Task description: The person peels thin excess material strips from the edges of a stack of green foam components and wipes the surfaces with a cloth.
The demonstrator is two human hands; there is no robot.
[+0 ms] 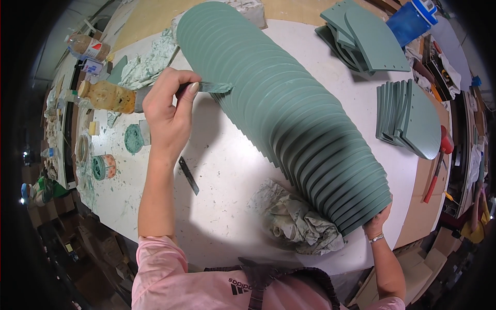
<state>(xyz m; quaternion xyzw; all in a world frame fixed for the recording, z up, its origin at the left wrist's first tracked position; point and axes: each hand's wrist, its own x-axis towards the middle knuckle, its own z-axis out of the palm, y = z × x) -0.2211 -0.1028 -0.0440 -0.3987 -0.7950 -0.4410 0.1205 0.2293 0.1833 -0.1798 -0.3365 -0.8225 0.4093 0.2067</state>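
A long ribbed green column (289,98), made of many thin layered plates, lies diagonally across the white table. My left hand (170,103) pinches a narrow spatula (214,87) whose blade carries green paste. The blade's tip meets the column's left side, toward the far end. My right hand (378,222) wraps round the near right end of the column; its fingers are partly hidden behind it. Crumpled, stained cloths (305,227) lie against the near end. A dark narrow blade (189,175) rests on the table below my left hand.
Loose green curved plates (372,39) are piled at the far right, with another stack (405,119) nearer. A blue bottle (411,23) and red-headed mallet (443,144) sit beyond. On the left are a yellowish bottle (108,96), a paste-filled cup (103,167) and a cloth (150,62).
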